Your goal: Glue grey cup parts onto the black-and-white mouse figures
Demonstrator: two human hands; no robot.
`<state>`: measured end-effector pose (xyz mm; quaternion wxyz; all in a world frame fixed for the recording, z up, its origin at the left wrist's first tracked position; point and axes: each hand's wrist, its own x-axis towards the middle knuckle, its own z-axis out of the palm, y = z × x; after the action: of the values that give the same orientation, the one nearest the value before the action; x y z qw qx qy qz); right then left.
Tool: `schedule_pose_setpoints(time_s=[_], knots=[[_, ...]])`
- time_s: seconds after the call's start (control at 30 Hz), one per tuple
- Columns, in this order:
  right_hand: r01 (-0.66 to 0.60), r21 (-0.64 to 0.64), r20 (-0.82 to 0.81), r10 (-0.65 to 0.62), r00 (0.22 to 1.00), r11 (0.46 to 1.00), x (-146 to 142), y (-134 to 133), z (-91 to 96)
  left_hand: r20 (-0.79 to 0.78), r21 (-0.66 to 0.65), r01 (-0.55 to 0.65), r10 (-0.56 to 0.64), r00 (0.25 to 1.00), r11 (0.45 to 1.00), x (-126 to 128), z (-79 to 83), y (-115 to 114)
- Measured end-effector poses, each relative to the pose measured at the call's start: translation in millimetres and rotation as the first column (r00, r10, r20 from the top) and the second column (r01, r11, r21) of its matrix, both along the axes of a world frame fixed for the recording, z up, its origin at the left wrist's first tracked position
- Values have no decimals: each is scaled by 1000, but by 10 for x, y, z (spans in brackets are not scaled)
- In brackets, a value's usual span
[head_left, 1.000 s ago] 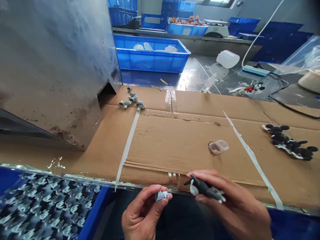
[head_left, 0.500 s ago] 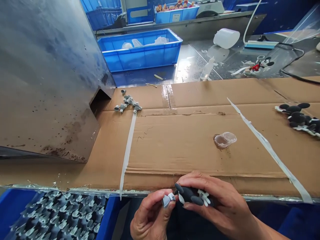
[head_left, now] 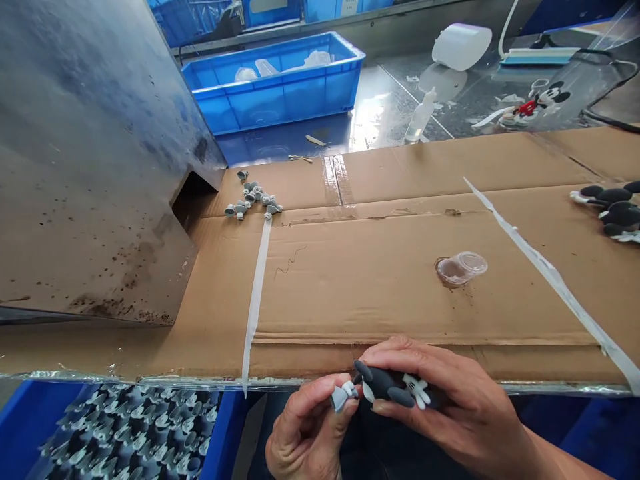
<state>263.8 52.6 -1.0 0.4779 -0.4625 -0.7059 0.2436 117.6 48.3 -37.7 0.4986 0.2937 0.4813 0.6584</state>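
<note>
The left hand pinches a small grey moulded part between finger and thumb, right against a black rubber mouse figure clasped in the right hand, both just below the near edge of the brown cardboard sheet.

No text or sign here can be read

You get a bright, fairly sharp view, with white glare across the glossy floor, soft shadows, and wide-angle bending toward the frame's edges.
</note>
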Motion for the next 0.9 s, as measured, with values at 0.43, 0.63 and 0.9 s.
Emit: schedule_pose_setpoints(time_s=[0.43,0.63,0.9], knots=[[-19,-16,-5,19,1000,1000,-8,-8,-10,-32,54,51,-49,998,997,-18,-9,-12],[-25,-22,-10,24,1000,999,-19,-3,5,-64,111,53,-46,997,992,-37,-94,-16],[-51,-44,-3,51,999,998,-2,-22,-54,-19,130,45,-43,999,991,-14,-109,-26]])
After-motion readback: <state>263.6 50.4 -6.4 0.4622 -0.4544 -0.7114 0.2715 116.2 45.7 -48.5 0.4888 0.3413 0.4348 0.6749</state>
